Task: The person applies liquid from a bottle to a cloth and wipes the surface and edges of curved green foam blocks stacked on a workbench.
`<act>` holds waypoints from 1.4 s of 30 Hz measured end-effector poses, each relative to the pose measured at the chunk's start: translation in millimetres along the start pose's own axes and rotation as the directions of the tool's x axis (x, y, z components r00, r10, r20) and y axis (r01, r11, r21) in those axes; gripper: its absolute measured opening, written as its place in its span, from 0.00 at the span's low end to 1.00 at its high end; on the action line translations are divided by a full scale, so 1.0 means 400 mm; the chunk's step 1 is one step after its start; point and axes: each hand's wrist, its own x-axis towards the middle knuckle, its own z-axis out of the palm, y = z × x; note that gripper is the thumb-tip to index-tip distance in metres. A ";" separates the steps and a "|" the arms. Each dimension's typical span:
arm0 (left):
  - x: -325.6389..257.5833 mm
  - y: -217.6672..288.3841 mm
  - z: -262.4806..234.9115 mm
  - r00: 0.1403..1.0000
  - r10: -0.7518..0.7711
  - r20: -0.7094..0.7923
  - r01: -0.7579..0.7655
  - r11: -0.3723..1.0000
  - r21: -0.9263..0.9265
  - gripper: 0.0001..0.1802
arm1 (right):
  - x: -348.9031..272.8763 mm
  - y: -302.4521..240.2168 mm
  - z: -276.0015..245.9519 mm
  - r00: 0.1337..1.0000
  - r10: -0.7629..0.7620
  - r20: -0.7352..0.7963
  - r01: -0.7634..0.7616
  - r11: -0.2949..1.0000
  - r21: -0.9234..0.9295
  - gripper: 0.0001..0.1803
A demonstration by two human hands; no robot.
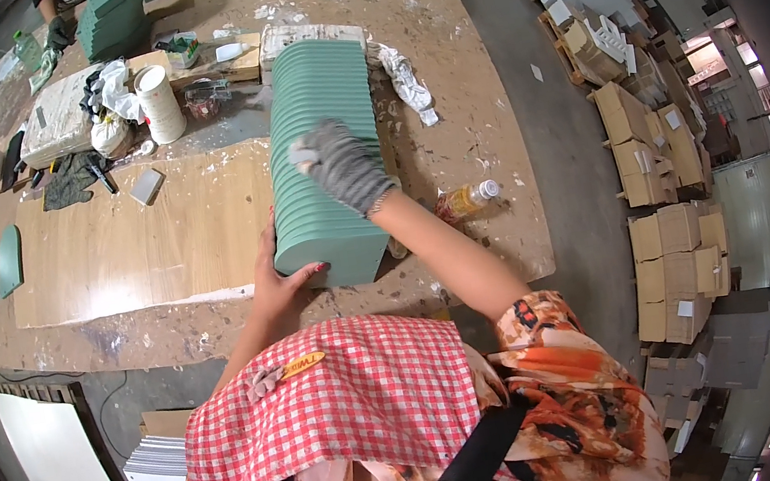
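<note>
A long row of green boards [316, 81] with rounded tops stands packed face to face on the table, running away from me. My left hand [279, 274] is bare and closed round the near left corner, fingers along the side and thumb on the front board. In a grey knitted glove, my right hand [344, 167] lies on top of the row, fingers curled and slightly blurred. Something pale shows at its fingertips; I cannot make out what it is. Left of the row is a wood-grain panel [146, 241], with a small grey block [147, 186] on it.
A bottle of amber liquid [468, 199] lies right of the row, beyond it a crumpled white cloth [405, 83]. A white tub [159, 105], dark glove [73, 180] and loose green piece [9, 261] are on the left. Another person's gloved hand [57, 35] shows at far left.
</note>
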 end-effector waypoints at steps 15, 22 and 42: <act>0.005 -0.049 -0.021 0.999 0.031 0.018 -0.033 0.986 0.161 0.59 | -0.248 0.121 -0.032 0.719 0.585 -0.375 -0.298 0.747 0.594 0.23; 0.009 -0.054 -0.022 1.000 -0.001 0.011 0.000 0.988 0.156 0.60 | -0.281 0.197 -0.046 0.682 0.633 -0.365 -0.292 0.694 0.658 0.22; 0.002 -0.029 -0.025 0.994 0.105 0.033 -0.110 0.969 0.220 0.59 | 0.053 -0.055 -0.034 0.998 0.059 0.033 -0.059 0.998 0.013 0.08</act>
